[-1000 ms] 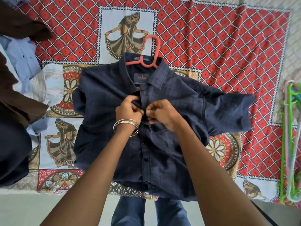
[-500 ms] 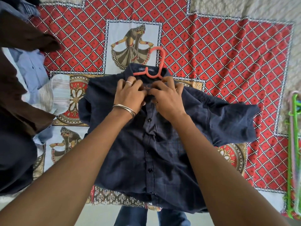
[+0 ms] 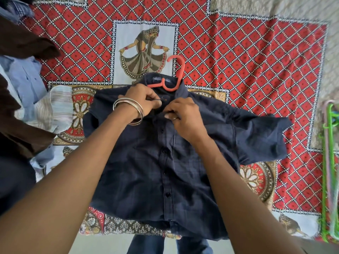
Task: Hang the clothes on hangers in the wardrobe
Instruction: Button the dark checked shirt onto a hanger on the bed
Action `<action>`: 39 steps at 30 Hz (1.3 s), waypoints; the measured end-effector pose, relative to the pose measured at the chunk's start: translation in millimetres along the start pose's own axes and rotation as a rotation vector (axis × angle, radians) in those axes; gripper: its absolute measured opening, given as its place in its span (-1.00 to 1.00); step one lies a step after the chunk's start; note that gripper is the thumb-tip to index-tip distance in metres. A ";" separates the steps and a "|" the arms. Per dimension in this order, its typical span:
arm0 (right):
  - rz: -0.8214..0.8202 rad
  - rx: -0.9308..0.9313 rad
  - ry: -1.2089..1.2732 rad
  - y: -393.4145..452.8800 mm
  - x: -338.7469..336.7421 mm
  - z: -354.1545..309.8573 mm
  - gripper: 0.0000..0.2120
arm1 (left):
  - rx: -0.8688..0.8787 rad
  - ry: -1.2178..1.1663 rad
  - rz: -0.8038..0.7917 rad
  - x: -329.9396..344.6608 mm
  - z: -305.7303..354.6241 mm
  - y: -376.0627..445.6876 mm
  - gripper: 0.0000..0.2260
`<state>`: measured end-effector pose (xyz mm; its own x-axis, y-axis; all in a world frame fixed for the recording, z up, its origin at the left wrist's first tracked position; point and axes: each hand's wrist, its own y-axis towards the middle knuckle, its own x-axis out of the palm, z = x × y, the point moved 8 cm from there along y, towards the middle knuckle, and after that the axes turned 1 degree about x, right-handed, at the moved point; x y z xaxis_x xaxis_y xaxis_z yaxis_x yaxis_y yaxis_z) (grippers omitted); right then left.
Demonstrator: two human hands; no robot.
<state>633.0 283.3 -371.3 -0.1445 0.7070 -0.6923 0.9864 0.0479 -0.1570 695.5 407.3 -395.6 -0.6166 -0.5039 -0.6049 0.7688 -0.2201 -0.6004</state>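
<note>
A dark navy shirt [image 3: 165,167] lies flat, front up, on a red patterned bedspread [image 3: 247,52]. A red plastic hanger [image 3: 177,74] sits inside the shirt, its hook sticking out past the collar. My left hand [image 3: 141,99], with metal bangles at the wrist, pinches the left placket just below the collar. My right hand [image 3: 181,114] pinches the opposite placket edge beside it. Both hands meet at the top button; the button itself is hidden by the fingers.
A pile of clothes lies at the left: a brown garment [image 3: 22,43], a light blue shirt [image 3: 27,77], a striped cloth [image 3: 53,107]. Green and pink hangers [image 3: 328,162] lie at the right edge. Blue jeans [image 3: 168,244] show below the bed's front edge.
Both hands moved up the shirt front from a mid-chest button to the placket just under the collar. The view has shifted slightly; the shirt and hanger stay in place.
</note>
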 end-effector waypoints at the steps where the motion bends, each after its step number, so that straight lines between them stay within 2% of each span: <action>1: 0.035 -0.007 -0.011 2.0 0.4 -1.9 -0.87 | -0.010 0.003 -0.015 3.1 2.3 2.1 -0.86; 5: 0.216 0.000 -0.035 1.8 -8.1 -4.6 -0.90 | -0.063 -0.070 -0.017 2.6 9.3 5.5 -0.95; 9: 0.308 0.019 -0.044 1.4 -15.2 -3.5 -0.90 | -0.097 -0.173 -0.089 3.0 15.4 1.6 -0.96; 15: 0.264 -0.110 -0.079 4.6 -15.5 -9.6 -0.89 | -0.203 -0.201 -0.155 0.2 8.3 1.2 -0.88; 18: 0.251 -0.160 -0.120 6.5 -14.2 -8.8 -0.88 | -0.244 -0.174 -0.138 0.0 8.8 2.3 -0.74; 22: 0.228 -0.209 -0.157 9.2 -12.7 -9.1 -0.89 | -0.243 -0.188 -0.105 2.1 9.1 -0.3 -0.66; 26: 0.229 -0.149 -0.084 5.7 -12.3 -1.4 -0.91 | -0.250 -0.237 -0.065 2.2 8.3 -3.9 -0.73; 29: 0.262 -0.100 -0.039 1.8 -14.1 0.9 -0.90 | -0.303 -0.320 -0.013 -1.1 7.8 -5.8 -0.69; 39: 0.284 -0.080 -0.027 -2.4 -14.5 5.2 -0.90 | -0.351 -0.319 -0.063 3.1 11.8 -7.1 -0.66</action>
<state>632.3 269.4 -364.5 0.1370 0.6810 -0.7193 0.9906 -0.0929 0.1007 690.1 397.4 -387.1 -0.5355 -0.7419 -0.4035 0.5940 0.0087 -0.8044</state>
